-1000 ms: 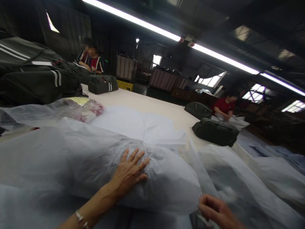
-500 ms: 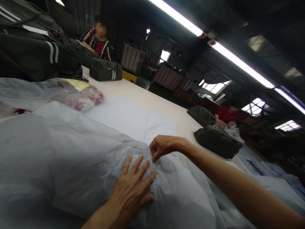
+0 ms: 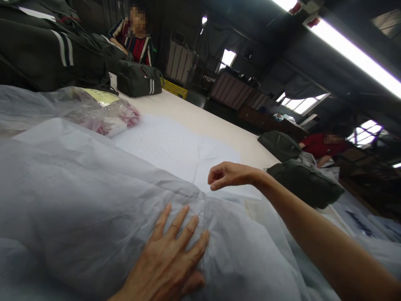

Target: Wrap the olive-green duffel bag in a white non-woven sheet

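Big white fabric-wrapped bundle [image 3: 94, 200] pinned flat under the left hand [image 3: 171, 263], fingers spread wide open on top of it.
Beyond the right hand [image 3: 230, 174], loosely curled with nothing in it, hovering just over the bundle's far edge: pale table [image 3: 200, 123], flat white sheet [image 3: 175, 148]. Dark green bag [image 3: 308, 184] just right of that hand, clear plastic packet [image 3: 103, 113] well off to the left.

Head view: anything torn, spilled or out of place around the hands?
Nothing stands out. The left hand lies flat on a wrinkled white wrapping sheet; the right hand hovers loosely curled above it. No tears or spills show.
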Tool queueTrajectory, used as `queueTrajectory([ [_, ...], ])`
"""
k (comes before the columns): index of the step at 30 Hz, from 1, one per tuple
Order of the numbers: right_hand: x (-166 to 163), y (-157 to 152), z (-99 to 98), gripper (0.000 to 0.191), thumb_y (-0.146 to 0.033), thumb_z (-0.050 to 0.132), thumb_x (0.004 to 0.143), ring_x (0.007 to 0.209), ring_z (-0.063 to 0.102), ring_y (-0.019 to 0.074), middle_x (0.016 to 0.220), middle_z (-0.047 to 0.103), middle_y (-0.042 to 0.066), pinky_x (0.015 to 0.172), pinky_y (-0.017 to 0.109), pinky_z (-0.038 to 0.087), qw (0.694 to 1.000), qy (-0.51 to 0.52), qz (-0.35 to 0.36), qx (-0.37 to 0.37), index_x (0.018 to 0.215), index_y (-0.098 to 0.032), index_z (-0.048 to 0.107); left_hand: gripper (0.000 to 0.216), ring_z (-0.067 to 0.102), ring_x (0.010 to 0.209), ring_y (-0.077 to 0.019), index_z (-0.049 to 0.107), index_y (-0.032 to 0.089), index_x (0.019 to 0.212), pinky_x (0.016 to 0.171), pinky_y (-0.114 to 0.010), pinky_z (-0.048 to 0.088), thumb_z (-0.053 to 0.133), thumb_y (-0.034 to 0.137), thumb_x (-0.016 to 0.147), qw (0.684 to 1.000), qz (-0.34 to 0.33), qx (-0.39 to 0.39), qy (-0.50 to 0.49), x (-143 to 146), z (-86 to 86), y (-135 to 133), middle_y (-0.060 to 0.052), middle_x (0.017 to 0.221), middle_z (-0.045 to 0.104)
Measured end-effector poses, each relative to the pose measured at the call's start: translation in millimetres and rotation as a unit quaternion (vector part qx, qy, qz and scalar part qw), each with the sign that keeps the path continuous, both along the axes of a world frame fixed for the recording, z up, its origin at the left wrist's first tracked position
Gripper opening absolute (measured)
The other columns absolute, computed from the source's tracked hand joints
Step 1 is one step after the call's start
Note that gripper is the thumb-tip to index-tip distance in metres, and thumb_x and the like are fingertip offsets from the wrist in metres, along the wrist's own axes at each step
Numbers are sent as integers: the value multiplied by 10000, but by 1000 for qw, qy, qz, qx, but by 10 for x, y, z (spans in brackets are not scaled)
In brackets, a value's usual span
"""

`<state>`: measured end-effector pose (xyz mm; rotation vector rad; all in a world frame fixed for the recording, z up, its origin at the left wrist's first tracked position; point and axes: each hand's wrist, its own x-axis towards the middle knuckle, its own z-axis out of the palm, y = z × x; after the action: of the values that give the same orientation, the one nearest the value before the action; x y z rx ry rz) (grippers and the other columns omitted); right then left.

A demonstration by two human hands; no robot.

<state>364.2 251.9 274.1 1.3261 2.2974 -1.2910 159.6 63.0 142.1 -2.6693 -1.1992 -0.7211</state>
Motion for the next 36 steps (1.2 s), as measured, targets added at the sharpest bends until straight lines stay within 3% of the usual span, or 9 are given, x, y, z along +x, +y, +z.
queueTrajectory([
  [3,102,-182,141,359,-350,762,741,925,630,171,1011,704,35,815,306,494,980,162,-112,-5,1055,-188,698,783,301,1406,-346,419,371,1396,1190,-611,-53,636,717,727,1000,6,8,4,3,-1,-1,-22,1432,502],
  [7,58,-791,229,477,-323,749,773,1186,583,271,1298,613,81,891,386,529,904,342,-187,-175,1228,-244,629,786,276,1419,-354,412,355,1405,1188,-631,-36,657,685,736,1000,1,-12,-3,7,16,-17,-38,1447,484],
  [10,30,-1163,71,512,-320,769,765,1290,505,294,1380,552,94,942,413,525,853,391,-241,-247,1250,-264,614,798,255,1433,-354,402,348,1411,1185,-656,70,699,640,731,1000,3,-30,-6,20,31,-30,-53,1449,479],
  [14,72,-1268,-272,514,-307,778,767,1304,491,284,1378,548,112,967,407,519,829,392,-325,-233,1249,-236,613,793,277,1427,-353,406,350,1405,1180,-666,78,689,658,731,999,7,-45,-7,34,23,-35,-57,1428,502],
  [17,91,-1239,-394,486,-326,746,804,1272,522,280,1343,577,111,926,393,543,837,374,-346,-197,1257,-225,603,825,290,1422,-359,383,334,1424,1176,-667,64,677,674,731,999,3,-49,-6,32,16,-39,-59,1420,520],
  [21,71,-1276,-374,524,-350,760,794,1277,514,282,1338,585,108,927,399,545,871,346,-322,-137,1276,-236,590,865,303,1424,-320,336,231,1456,1200,-605,95,634,670,774,997,20,-75,-23,36,77,-53,-68,1423,532],
  [25,53,-1321,-372,512,-360,755,800,1272,517,278,1341,583,102,928,394,538,878,341,-312,-126,1273,-252,591,1007,346,1402,-305,193,183,1510,1189,-580,170,583,734,763,994,35,-98,-36,64,147,-65,-88,1436,522],
  [28,49,-1328,-398,504,-350,757,799,1279,511,273,1360,570,93,925,382,537,876,345,-312,-124,1267,-261,593,1047,383,1371,-333,272,161,1484,1172,-596,186,505,829,712,994,39,-86,-49,104,147,-62,-107,1395,556],
  [36,23,-1342,-418,509,-342,755,793,1272,519,258,1383,548,81,956,391,511,886,342,-295,-106,1264,-273,575,815,506,1252,-285,489,199,1338,1153,-520,190,402,805,800,991,83,-43,-99,201,178,-23,-42,1235,660],
])
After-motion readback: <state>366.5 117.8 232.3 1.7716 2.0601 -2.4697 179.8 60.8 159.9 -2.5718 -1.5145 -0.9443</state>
